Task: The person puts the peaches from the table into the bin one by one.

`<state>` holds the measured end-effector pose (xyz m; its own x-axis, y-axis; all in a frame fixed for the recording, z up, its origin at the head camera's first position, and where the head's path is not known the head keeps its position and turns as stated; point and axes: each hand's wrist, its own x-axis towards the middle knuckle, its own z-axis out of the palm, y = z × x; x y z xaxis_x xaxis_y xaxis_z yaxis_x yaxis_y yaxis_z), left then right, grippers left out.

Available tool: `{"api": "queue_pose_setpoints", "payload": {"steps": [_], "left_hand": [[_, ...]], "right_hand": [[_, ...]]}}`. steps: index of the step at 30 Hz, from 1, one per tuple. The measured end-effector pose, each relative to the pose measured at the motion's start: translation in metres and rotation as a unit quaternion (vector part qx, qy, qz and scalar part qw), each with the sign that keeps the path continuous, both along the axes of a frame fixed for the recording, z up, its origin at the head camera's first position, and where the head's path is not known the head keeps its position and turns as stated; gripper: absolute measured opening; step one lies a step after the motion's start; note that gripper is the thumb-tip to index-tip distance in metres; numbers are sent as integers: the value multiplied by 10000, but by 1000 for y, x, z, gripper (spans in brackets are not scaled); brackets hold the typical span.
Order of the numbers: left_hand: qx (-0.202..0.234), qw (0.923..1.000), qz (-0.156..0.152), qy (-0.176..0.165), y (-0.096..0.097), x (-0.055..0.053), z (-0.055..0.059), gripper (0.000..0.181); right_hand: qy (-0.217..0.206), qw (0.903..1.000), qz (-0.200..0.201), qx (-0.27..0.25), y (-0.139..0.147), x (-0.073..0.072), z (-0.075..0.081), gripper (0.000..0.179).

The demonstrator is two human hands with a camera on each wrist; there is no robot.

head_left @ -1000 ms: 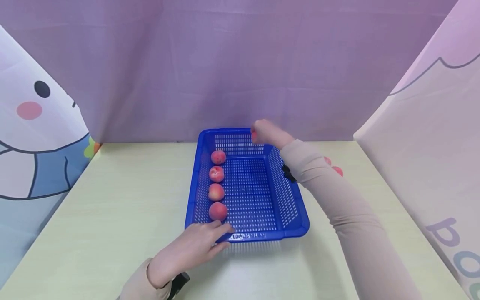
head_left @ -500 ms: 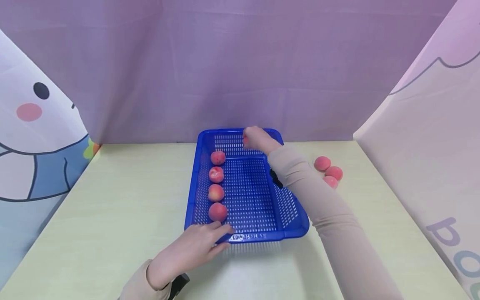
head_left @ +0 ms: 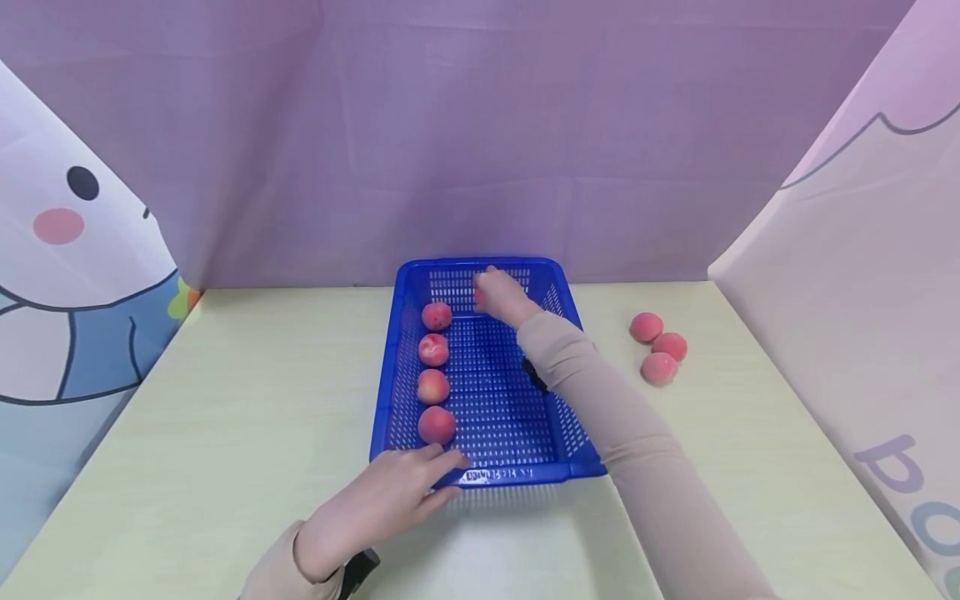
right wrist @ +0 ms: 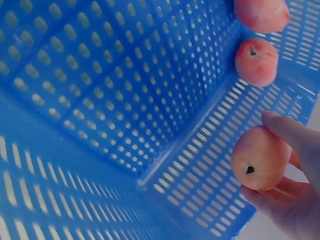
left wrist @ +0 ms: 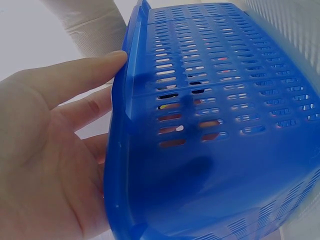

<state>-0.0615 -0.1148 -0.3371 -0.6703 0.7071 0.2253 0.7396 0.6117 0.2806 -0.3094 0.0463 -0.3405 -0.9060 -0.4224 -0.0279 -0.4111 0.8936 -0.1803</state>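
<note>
A blue plastic basket (head_left: 517, 473) with slotted walls stands on the table. Several peaches (head_left: 433, 386) form a row along its left wall. My left hand (head_left: 386, 493) holds the near left corner; in the left wrist view the thumb lies on the outside of the rim and the fingers go behind it. Inside the far end of the basket, my right hand (head_left: 501, 296) grips a red-yellow peach (right wrist: 260, 157) between thumb and fingers. The right wrist view shows that peach in front of the slotted end wall, near the farthest peach of the row (right wrist: 256, 62).
Three more peaches (head_left: 659, 368) lie close together on the pale table (head_left: 255, 400), right of the basket. A purple cloth backdrop (head_left: 480, 142) hangs right behind the basket. Printed cloth panels (head_left: 862, 317) flank the table on both sides.
My right hand has moved left and down into the basket's far end with its peach. The peaches on the table have come out from behind the right arm. The left hand has stayed put.
</note>
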Motion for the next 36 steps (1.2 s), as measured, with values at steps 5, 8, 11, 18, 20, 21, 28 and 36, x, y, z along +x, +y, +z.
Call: {"api": "queue_pose_setpoints", "payload": {"steps": [5, 8, 11, 18, 20, 21, 28, 36], "left_hand": [[-5, 10000, 6, 3, -1, 0, 1, 16], [-15, 10000, 20, -19, -1, 0, 1, 16], [-10, 10000, 31, -29, -2, 0, 1, 16], [-39, 10000, 41, -33, -1, 0, 0, 15], [-53, 10000, 73, -31, -2, 0, -1, 16], [-45, 10000, 76, -24, -2, 0, -1, 16], [-19, 10000, 18, -37, -1, -1, -1, 16], [-85, 9999, 41, -99, 0, -1, -2, 17]], "right_hand": [[17, 9999, -160, -12, -2, -1, -8, 44], [-55, 9996, -234, -115, -2, -1, -12, 47], [-1, 9995, -266, -165, -1, -3, -19, 46], [346, 9988, -278, -200, 2, -3, -30, 47], [353, 9988, -284, -180, 2, -3, -32, 50], [337, 9988, -296, -176, 2, -3, -33, 52], [326, 9989, -323, -21, 3, -4, -43, 54], [552, 9975, -304, 325, 2, -4, -52, 55]]}}
